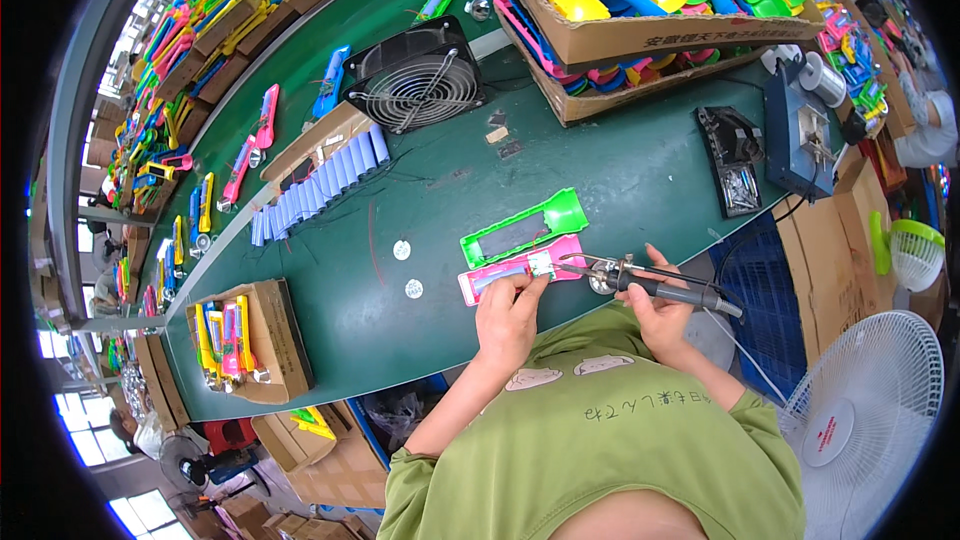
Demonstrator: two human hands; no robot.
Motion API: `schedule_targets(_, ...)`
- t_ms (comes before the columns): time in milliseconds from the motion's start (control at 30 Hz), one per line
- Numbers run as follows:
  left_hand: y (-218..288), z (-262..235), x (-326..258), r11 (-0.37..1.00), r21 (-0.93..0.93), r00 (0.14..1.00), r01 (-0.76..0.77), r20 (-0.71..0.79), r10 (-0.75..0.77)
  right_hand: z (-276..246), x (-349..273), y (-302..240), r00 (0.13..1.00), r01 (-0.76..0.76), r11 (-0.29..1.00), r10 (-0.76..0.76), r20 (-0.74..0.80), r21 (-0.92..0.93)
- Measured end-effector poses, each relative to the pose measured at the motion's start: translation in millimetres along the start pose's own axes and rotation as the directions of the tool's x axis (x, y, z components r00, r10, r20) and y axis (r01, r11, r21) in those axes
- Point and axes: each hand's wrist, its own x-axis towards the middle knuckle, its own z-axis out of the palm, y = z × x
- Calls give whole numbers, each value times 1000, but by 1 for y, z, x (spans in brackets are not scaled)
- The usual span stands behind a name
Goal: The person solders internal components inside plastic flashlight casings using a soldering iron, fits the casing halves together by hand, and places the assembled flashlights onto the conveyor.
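A pink plastic housing [570, 258] lies on the green workbench in front of me. Inside it are a blue cylindrical battery [497, 275] and a small pale circuit board [540, 263]. My left hand [508, 318] is closed at the housing, its fingertips pinched beside the board; what they hold is too small to make out. My right hand [660, 315] grips a soldering iron [680, 292] with a metal feeder fixed on it, its tip reaching the board. Just beyond lies a green plastic housing [525, 230], touching or nearly touching the pink one.
Behind stand a black fan [415, 80] and a row of blue batteries [325, 185]. A cardboard box of coloured housings [660, 35] is at the back. At right are a soldering station [800, 130] and black tray [730, 160]; at left, a small box [290, 340].
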Motion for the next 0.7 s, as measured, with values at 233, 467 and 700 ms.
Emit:
schedule_targets(233, 0, 2, 4, 993, 82, 996, -91, 14, 90, -4, -4, 8, 999, 43, 997, -43, 14, -57)
schedule_targets(467, -1, 0, 6, 975, 129, 983, -179, 67, 171, 0, -4, 4, 1000, 0, 1000, -1, -23, -12)
schedule_targets(700, -2, 0, 7, 973, 122, 978, -198, 86, 188, 7, -6, 8, 997, -40, 997, 44, -58, 70)
